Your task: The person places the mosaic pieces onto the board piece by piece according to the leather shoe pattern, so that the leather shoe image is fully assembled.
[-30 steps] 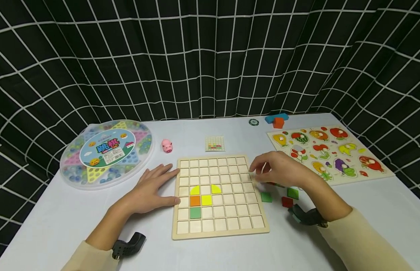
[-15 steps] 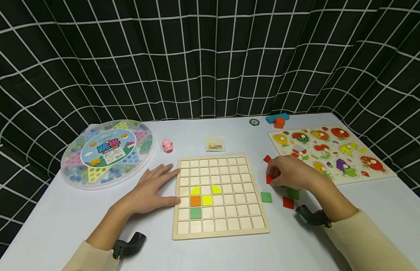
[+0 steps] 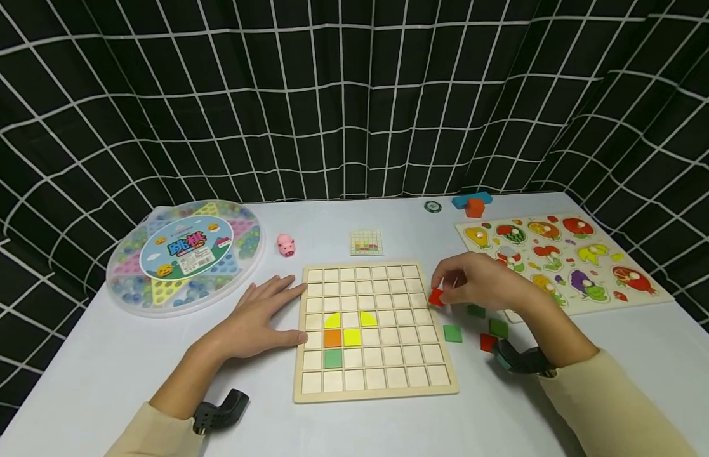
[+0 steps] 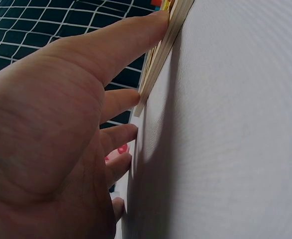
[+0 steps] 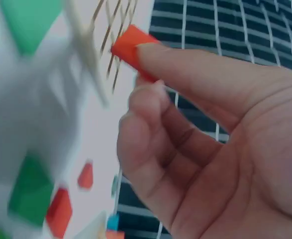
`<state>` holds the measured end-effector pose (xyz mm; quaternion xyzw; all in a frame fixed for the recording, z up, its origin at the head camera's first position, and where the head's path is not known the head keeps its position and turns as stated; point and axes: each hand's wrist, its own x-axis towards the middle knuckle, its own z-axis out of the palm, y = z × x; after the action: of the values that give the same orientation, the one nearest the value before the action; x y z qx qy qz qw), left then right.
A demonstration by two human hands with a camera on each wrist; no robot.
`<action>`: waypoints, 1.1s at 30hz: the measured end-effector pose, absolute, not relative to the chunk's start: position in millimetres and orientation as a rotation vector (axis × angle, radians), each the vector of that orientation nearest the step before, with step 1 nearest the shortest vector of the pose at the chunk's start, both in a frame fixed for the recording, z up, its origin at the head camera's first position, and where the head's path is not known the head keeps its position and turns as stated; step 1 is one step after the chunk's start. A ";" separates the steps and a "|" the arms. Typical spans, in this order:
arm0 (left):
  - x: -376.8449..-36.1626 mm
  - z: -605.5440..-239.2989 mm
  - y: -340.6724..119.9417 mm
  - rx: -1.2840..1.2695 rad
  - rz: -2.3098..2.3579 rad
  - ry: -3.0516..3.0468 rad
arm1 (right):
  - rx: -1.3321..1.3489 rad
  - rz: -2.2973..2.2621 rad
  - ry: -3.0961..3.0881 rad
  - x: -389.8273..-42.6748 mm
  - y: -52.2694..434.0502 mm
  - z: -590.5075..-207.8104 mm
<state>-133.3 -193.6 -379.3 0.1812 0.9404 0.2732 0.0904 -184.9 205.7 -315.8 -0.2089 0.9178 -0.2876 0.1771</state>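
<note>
My right hand [image 3: 480, 282] pinches a red square tile [image 3: 436, 297] between thumb and fingers, at the right edge of the wooden grid board [image 3: 377, 396]. The right wrist view shows the thumb on the tile's face. My left hand [image 3: 261, 320] lies beside the board's left edge, thumb and index fingertips at the rim, fingers spread and fairly straight. In the board's cells sit two yellow quarter-round tiles [image 3: 368, 318], an orange tile [image 3: 332, 338], a yellow square tile [image 3: 351, 337] and a green tile [image 3: 332, 358].
Loose green tiles [image 3: 452, 333] and red tiles [image 3: 488, 343] lie right of the board. A pattern card [image 3: 366, 242], pink pig [image 3: 285, 245] and round chip [image 3: 432, 206] are behind it. A marble game box [image 3: 185, 298] stands left, a fruit puzzle [image 3: 565, 263] right, near orange and blue blocks [image 3: 475, 207].
My right hand has gone from the board's edge to the loose tiles, picked up a red tile, and come back left to the board's edge. The left hand stays put.
</note>
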 end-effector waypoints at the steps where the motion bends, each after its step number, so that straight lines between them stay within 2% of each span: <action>1: -133.4 -379.4 -193.5 0.538 0.811 2.796 | -0.622 -0.858 2.570 -183.5 201.1 -315.7; 8: -134.1 -380.9 -192.2 0.548 0.823 2.798 | -0.781 -1.074 2.324 -169.8 158.9 -321.3; 18: -132.7 -380.3 -193.7 0.541 0.814 2.801 | -0.937 -0.968 2.308 -147.3 105.4 -331.2; 27: -133.3 -379.7 -194.6 0.551 0.814 2.802 | -0.982 -0.868 2.387 -136.8 89.2 -339.5; 33: -133.3 -378.8 -195.3 0.548 0.818 2.799 | -0.905 -0.885 2.458 -129.5 82.1 -337.3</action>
<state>-133.3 -195.3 -378.8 0.1838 0.9398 0.2745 0.0871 -129.5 82.1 -337.3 -0.3215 0.8734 -0.3144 0.1872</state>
